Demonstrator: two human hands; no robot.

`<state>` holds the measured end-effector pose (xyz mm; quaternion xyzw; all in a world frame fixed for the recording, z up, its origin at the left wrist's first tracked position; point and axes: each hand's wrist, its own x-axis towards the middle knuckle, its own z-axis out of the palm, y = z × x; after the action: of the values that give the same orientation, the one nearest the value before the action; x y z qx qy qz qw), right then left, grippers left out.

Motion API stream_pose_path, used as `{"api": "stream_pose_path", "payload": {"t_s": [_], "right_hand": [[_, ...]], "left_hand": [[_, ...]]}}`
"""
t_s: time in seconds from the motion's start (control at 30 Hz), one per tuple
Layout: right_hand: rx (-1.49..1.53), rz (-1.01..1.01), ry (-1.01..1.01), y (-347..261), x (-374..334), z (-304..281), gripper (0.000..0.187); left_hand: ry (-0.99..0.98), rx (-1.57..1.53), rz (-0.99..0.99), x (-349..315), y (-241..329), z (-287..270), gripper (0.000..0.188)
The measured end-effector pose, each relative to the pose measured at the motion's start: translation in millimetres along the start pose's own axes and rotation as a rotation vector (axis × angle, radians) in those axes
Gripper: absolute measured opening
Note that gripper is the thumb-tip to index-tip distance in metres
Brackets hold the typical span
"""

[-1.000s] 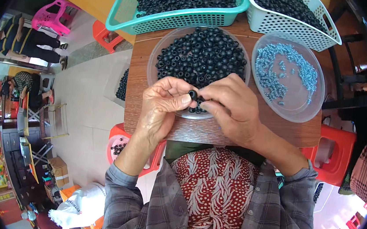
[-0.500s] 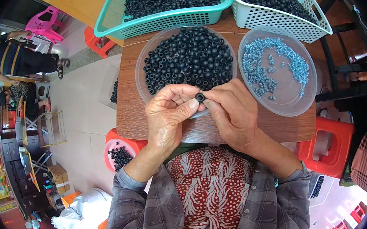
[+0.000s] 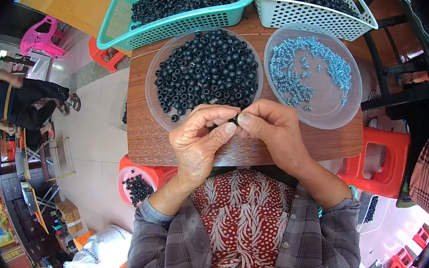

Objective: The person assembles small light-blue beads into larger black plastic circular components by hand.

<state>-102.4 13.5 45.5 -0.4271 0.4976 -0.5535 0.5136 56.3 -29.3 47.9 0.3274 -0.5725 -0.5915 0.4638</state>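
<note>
My left hand (image 3: pixel 201 138) and my right hand (image 3: pixel 278 135) meet above the table's near side, thumbs and fingertips pinched together. Between them is a small round black plastic piece (image 3: pixel 234 120), mostly hidden by the fingers. Just beyond my hands, a round clear plastic tub (image 3: pixel 151 99) holds many black hollow pieces (image 3: pixel 207 71) of the same sort, round with a hole. To its right, nearest my right hand, stands another clear tub (image 3: pixel 337 121) with small blue-silver coil springs (image 3: pixel 337 68) scattered in it.
Behind the tubs are a teal basket (image 3: pixel 184 23) and a white basket (image 3: pixel 313 23), both filled with black pieces. The brown wooden table (image 3: pixel 146 140) has red stools (image 3: pixel 394 167) beside it. At the lower left, a pink basin (image 3: pixel 124 179) holds more pieces. A person (image 3: pixel 16 97) stands far left.
My hands have closed more tightly over the black piece, whose hole showed before and is now covered. The view has shifted slightly, and the person at far left has moved.
</note>
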Motion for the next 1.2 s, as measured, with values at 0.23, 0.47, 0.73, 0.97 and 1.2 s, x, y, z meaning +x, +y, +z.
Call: {"api": "stream_pose_path", "payload": {"t_s": [0.23,0.47,0.73,0.97,1.2], "right_hand": [[-0.3,-0.373,0.163,0,-6,3,0.01],[-0.611,-0.827,0.251,8,-14,-4,0.028],[-0.754,-0.88,0.33,12,-32,-25,0.03],[-1.114,-0.628,0.31,-8,-23,-109,0.016],[-1.177,-0.397,0.272,3,3,-137,0.011]], "left_hand": [[0.021,0.011,-0.021,-1,2,6,0.017],[0.091,-0.297,-0.137,1,0,24,0.017],[-0.03,-0.403,-0.383,-5,-9,37,0.021],[-0.127,-0.414,-0.475,-12,-10,45,0.017],[-0.186,-0.404,-0.566,-19,-22,51,0.015]]}}
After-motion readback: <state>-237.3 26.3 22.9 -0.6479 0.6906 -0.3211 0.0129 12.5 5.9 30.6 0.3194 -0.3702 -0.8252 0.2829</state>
